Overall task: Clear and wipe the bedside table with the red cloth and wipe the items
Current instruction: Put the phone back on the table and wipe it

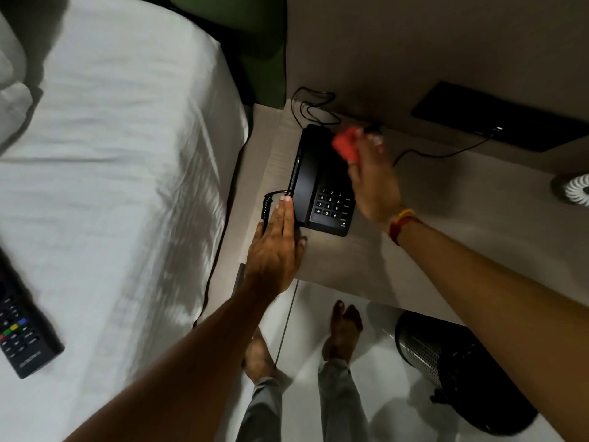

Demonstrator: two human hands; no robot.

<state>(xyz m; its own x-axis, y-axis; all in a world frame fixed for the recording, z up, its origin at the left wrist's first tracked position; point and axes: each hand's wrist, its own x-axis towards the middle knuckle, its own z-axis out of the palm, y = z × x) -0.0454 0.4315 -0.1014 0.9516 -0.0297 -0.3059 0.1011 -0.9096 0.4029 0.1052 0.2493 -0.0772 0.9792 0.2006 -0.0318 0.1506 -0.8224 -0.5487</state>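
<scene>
The right hand is reaching over the black telephone, its grip bunched around the red cloth, which is sitting at the fingertips above the phone's far end; motion blur is hiding the exact finger positions. The left hand is lying flat with straight fingers against the phone's left edge, beside the coiled cord, holding nothing. The telephone is resting on the pale desk just beside the bed. A remote control is lying on the bed, well apart from both hands.
</scene>
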